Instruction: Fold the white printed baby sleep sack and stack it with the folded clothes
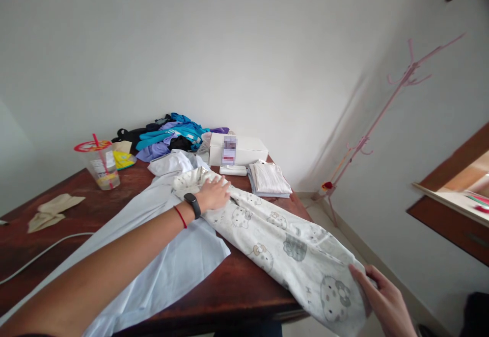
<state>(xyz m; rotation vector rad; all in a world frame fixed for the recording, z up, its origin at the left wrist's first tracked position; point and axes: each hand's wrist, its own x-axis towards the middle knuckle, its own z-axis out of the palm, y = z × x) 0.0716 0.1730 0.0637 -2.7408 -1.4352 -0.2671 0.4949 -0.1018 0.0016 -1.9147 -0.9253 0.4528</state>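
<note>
White pajama pants (284, 237) with a grey and tan cartoon-cat print stretch lengthwise across the table, their gathered end at the far left. My left hand (214, 194), wearing a black wristband and a red string, lies flat on them near that end, fingers spread. At the front right, my right hand (385, 299) pinches the other end between thumb and fingers, holding it out past the table edge. Beneath my left forearm a plain white garment (153, 255) is spread and partly covered.
A white box (248, 148) and a folded stack of clothes (269, 179) stand behind the pants. Further left are a heap of clothes (171, 135), a plastic cup (101, 166) with a straw and a crumpled napkin (55, 209). A pink coat rack (376, 118) leans in view at right.
</note>
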